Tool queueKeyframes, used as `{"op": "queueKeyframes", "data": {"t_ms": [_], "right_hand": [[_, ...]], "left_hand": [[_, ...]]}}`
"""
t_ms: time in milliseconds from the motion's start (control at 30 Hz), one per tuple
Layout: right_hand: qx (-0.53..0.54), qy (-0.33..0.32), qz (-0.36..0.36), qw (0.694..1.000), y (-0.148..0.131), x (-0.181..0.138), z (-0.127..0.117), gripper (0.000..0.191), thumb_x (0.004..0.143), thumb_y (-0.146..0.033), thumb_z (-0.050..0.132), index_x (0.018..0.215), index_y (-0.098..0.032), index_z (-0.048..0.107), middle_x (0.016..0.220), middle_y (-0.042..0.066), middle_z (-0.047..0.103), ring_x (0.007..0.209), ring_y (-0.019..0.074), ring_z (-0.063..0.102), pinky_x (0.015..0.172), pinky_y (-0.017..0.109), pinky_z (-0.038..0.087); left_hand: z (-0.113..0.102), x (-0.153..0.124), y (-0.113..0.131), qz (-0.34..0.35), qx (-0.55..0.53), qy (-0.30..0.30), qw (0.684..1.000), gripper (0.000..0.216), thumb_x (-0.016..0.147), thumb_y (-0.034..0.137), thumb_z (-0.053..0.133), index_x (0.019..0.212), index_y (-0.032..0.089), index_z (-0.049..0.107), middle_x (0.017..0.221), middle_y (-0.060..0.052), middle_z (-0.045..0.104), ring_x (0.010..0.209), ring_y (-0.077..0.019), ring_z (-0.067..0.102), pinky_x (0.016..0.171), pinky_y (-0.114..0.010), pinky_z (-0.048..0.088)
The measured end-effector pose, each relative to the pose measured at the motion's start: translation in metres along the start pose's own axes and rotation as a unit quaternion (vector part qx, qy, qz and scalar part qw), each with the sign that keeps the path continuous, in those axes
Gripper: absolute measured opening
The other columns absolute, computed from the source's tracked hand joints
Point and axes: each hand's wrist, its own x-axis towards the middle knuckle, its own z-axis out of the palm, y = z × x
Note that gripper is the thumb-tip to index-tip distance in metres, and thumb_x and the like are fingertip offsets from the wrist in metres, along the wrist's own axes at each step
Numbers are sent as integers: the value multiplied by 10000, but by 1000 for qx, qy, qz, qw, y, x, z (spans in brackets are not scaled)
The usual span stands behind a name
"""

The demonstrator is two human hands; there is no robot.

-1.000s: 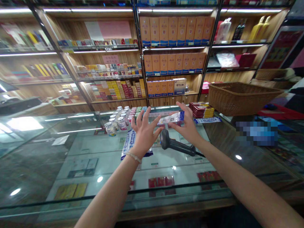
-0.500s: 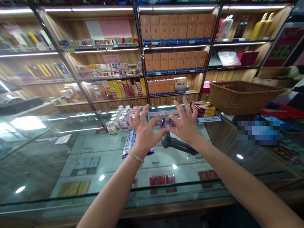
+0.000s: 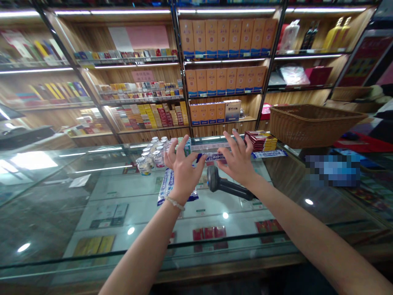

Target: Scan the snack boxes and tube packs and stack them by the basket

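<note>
Both my hands hold a long blue-and-white packet [image 3: 211, 156] level above the glass counter [image 3: 92, 192]. My left hand [image 3: 183, 170] pinches its left end between thumb and fingers. My right hand [image 3: 238, 160] grips its right end, fingers curled over the top. Just below the packet a black handheld barcode scanner [image 3: 225, 185] lies on the glass. A second blue-and-white packet [image 3: 168, 184] lies flat under my left hand.
Small white bottles [image 3: 152, 157] stand in a cluster at the counter's back. Red and yellow flat boxes [image 3: 260, 141] are stacked to the right, beside a wicker basket [image 3: 313, 123]. Shelves of boxed goods [image 3: 224, 41] fill the wall behind.
The packet went from held wide in both hands, to bunched short between them, to stretched level again. Both hands stayed above the scanner.
</note>
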Motion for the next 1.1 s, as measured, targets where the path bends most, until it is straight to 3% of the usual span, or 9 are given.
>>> {"op": "queueKeyframes", "data": {"t_ms": [433,733,1100], "right_hand": [[6,-1,23,1000,17,-5,4,272,969,-464,654,1111,-237,698,1648,152,472,1562,369,318,1256,654,155],[57,35,87,994,3,-6,3,235,938,-476,710,1008,-252,693,1607,148,517,1534,368,377,1207,654,268],[70,18,52,996,-13,-6,1,320,947,-555,680,1044,-250,692,1596,163,531,1513,367,408,1204,646,249]], "left_hand": [[-3,9,-13,-45,-2,3,999,289,931,425,721,716,234,702,1612,-46,533,1547,-371,337,1295,-649,195],[5,3,-2,-33,-31,-11,999,198,863,473,812,907,280,799,1668,-46,452,1558,-359,342,1285,-639,263],[10,1,9,-41,-31,-22,998,187,911,402,748,808,247,772,1632,-70,495,1551,-363,353,1277,-651,257]]}}
